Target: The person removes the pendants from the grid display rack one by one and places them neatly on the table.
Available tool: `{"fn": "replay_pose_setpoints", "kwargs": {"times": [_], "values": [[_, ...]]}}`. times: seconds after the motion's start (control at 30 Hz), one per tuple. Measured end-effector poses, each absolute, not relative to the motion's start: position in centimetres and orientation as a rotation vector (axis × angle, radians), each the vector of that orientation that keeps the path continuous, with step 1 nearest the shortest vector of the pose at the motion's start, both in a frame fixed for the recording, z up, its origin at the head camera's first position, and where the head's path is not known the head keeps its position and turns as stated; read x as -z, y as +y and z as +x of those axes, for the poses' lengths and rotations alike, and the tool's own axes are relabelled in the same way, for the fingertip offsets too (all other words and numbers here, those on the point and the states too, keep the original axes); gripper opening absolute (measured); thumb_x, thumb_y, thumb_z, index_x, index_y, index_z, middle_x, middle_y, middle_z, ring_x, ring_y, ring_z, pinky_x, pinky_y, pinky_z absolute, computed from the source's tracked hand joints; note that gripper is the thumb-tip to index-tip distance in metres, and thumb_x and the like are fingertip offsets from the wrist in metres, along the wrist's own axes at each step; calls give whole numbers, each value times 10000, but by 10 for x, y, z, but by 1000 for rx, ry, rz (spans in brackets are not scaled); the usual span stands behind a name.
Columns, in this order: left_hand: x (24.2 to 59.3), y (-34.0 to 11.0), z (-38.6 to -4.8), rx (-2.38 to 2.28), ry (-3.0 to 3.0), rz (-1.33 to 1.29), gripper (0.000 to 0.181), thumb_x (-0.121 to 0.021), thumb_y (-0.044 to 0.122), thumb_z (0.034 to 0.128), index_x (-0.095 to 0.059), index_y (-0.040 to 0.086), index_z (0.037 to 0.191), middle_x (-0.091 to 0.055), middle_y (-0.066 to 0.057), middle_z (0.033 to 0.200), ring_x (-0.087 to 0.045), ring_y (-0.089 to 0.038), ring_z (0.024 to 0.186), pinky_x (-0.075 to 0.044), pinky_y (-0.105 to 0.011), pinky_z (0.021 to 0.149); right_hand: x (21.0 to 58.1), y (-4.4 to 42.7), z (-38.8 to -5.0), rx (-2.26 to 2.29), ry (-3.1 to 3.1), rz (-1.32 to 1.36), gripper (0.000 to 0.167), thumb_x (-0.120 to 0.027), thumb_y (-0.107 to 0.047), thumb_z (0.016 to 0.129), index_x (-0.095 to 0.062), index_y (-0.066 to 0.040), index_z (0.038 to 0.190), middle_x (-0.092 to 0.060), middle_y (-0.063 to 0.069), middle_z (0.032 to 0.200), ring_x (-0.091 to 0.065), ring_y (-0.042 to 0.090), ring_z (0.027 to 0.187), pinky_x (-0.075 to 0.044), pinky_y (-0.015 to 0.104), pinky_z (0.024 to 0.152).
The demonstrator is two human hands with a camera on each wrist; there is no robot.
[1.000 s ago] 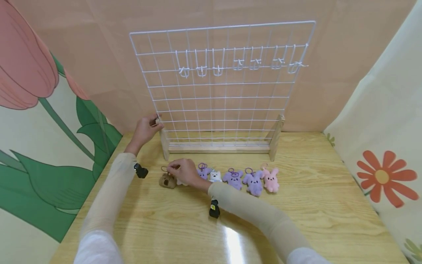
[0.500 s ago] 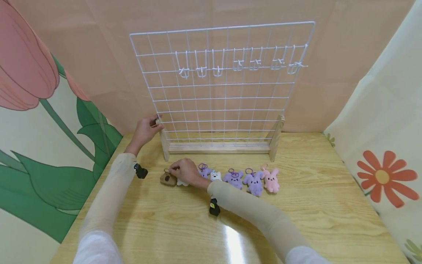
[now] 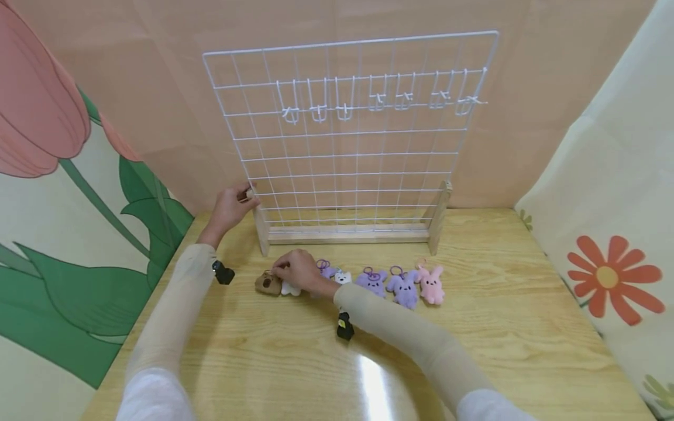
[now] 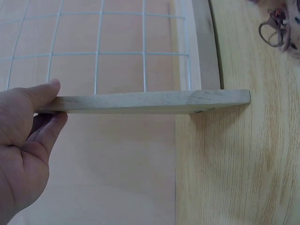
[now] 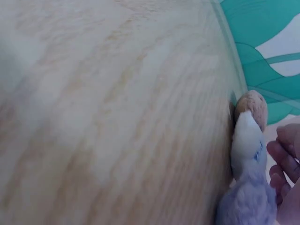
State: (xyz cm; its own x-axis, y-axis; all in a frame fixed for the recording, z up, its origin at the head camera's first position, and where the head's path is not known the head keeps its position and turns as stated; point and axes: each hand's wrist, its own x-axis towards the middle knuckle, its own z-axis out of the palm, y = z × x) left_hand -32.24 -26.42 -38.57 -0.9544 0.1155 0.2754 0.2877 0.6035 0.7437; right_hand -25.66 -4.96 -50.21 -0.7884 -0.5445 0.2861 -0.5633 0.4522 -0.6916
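Observation:
My left hand [image 3: 231, 209] pinches the top of the left wooden upright [image 4: 154, 99] of a white wire grid rack [image 3: 342, 134]; thumb and fingers lie on either side of the wood. Low over the table, my right hand [image 3: 300, 270] has its thumb and fingertips together at the ring of a brown plush keychain [image 3: 268, 285], leftmost in a row. A white plush [image 3: 289, 288] lies partly under that hand. Farther right lie a purple plush [image 3: 327, 271], a white one [image 3: 343, 277], two more purple ones and a pink bunny [image 3: 432, 286].
Several white wire hooks [image 3: 318, 112] hang in a line near the top of the grid. The rack's wooden base bar [image 3: 347, 235] runs behind the plush row. Printed cloths stand at both sides of the wooden table [image 3: 253, 362], and a plain cloth hangs behind.
The brown keychain has shifted slightly right with my right hand at its ring. My left hand stays on the upright. The head view has moved a little.

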Motion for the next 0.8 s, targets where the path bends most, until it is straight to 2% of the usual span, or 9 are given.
{"fn": "replay_pose_setpoints", "kwargs": {"times": [0.13,0.23,0.4,0.57,0.8], "values": [[386,-263,-325,1271,-2630,-344,491,-697,72,978,-550,-43,1433,-642,-277,1305,-618,-393,1248,-581,-418,971,497,-39,-261,-1325,-2636,1049,98,-752,-202,952,-831,-145,959,-785,-70,899,-663,2,774,-547,169,710],[387,-264,-327,1270,-2638,-341,499,-700,89,980,-545,-43,1436,-638,-279,1310,-616,-396,1250,-575,-416,981,489,-27,-262,-1361,-2630,1043,171,-733,-257,970,-814,-127,1045,-779,-53,960,-667,51,857,-559,210,759],[387,-265,-326,1266,-2643,-351,514,-701,104,983,-532,-44,1446,-637,-281,1299,-618,-406,1244,-566,-450,989,469,-2,-263,-1416,-2593,1011,279,-718,-355,976,-786,-144,1145,-765,-34,1046,-672,75,933,-581,221,749],[387,-270,-323,1273,-2639,-345,526,-705,125,982,-529,-33,1452,-630,-282,1317,-626,-407,1229,-559,-475,996,443,25,-262,-1517,-2525,966,310,-743,-335,959,-770,-119,1179,-760,4,1121,-694,115,983,-608,217,758],[392,-280,-320,1352,-2579,-334,591,-724,171,975,-495,-13,1487,-549,-250,1451,-580,-403,1294,-539,-437,1034,407,66,-258,-1529,-2474,859,325,-740,-349,960,-769,-103,1171,-755,19,1162,-701,160,1007,-616,260,801]]}}
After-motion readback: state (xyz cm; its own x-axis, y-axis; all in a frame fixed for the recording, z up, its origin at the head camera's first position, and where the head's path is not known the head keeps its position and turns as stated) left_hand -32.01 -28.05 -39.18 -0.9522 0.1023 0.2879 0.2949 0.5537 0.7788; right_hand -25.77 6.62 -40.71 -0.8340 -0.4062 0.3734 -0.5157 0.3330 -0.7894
